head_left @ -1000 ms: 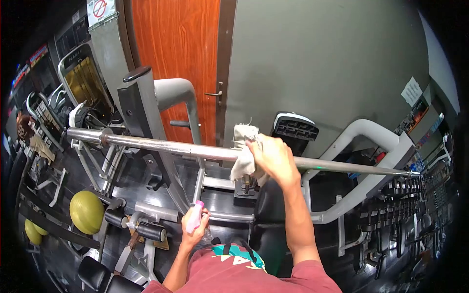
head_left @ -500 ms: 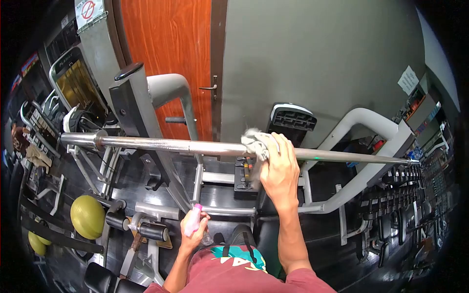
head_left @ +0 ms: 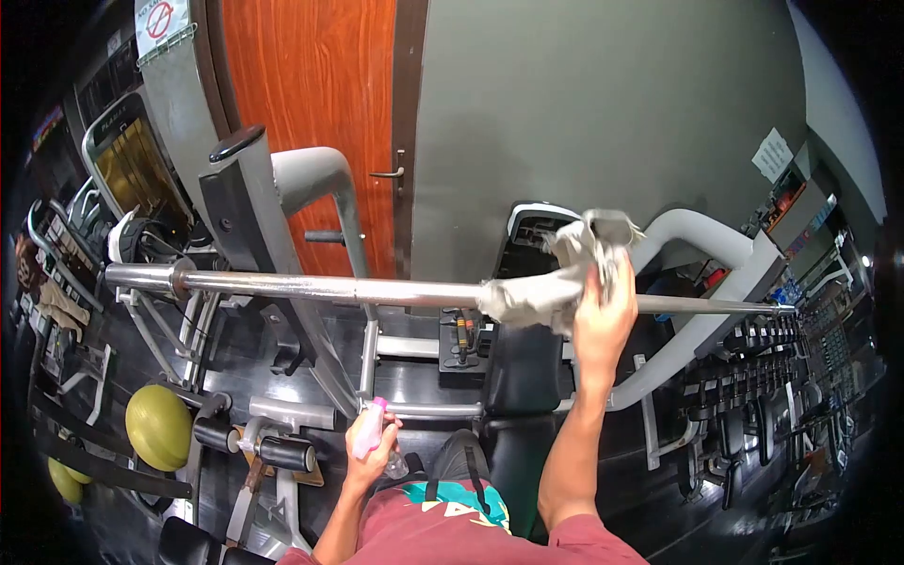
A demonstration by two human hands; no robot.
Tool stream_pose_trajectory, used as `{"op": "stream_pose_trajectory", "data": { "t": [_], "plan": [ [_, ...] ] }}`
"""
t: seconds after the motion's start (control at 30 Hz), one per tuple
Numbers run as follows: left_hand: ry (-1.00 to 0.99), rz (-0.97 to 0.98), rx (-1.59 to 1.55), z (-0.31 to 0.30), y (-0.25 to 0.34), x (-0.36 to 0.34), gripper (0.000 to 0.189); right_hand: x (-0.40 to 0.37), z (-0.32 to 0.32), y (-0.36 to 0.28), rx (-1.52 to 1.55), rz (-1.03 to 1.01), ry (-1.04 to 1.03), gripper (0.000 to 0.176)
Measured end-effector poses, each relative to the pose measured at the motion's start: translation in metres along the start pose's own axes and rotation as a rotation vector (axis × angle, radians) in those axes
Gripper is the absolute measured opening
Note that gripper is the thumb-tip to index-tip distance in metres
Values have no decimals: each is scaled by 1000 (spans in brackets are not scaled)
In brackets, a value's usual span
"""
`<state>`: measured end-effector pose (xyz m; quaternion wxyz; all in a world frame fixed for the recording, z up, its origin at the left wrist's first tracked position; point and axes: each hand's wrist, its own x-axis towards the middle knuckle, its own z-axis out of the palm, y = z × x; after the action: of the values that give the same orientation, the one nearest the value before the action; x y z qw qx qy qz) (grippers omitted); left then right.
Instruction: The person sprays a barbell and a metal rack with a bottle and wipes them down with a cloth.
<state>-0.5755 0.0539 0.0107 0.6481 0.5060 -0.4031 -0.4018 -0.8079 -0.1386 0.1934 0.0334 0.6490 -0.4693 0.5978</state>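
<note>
A long metal barbell (head_left: pixel 405 293) runs across the view on a grey rack (head_left: pixel 259 221). My right hand (head_left: pixel 605 315) is closed on a pale cloth (head_left: pixel 537 297), which is bunched at the fingers and trails left over the bar, blurred by motion. Low in front of my body, my left hand (head_left: pixel 369 452) is wrapped around a spray bottle with a pink top (head_left: pixel 375 426). A black padded bench (head_left: pixel 524 372) lies beneath the bar.
Yellow-green exercise balls (head_left: pixel 158 427) lie at the lower left beside padded rollers (head_left: pixel 286 450). Racks of dumbbells (head_left: pixel 730 386) line the right side. Behind the bar are a wooden door (head_left: pixel 311 85) and a grey wall (head_left: pixel 603 104).
My right hand has slid right along the barbell with the cloth, which now spreads out and flaps above the bar. My left hand stays low with the spray bottle.
</note>
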Motion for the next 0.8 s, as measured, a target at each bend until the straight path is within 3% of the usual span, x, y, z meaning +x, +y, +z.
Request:
{"op": "stream_pose_trajectory", "data": {
  "t": [0.07, 0.13, 0.2, 0.27, 0.33, 0.4, 0.5, 0.6, 0.7, 0.8],
  "plan": [
    [-8, 17, -20, -2, -8, 3, 13, -27, -4, -11, -96, 69, 49, 37],
    [-66, -5, 51, -2, -13, 8, 17, -34, -1, -13, -85, -147, -239, 40],
    [-86, -12, 80, 2, -11, 15, 17, -33, 14, -23, -206, -233, -355, 39],
    [-74, 63, 118, 11, -7, 21, 13, -19, 15, -20, -168, -142, -434, 30],
    [-79, 19, 87, 15, -8, 20, 13, 2, 19, -16, -203, -61, -647, 23],
    [-90, 95, 53, 19, -10, 24, 13, 11, 25, -11, -219, -80, -649, 20],
    [-93, 94, 94, 19, -4, 20, 13, 25, 29, -11, -319, 141, -564, 28],
    [-83, 136, 151, 15, 0, 20, 13, 29, 13, 4, -88, 69, -107, 43],
    [-59, 112, 149, 8, -8, 15, 12, 22, -13, 4, 12, 18, 177, 44],
    [-50, 71, 134, 9, -9, 19, 11, -6, -17, 26, -114, -55, 175, 37]
  ]
}}
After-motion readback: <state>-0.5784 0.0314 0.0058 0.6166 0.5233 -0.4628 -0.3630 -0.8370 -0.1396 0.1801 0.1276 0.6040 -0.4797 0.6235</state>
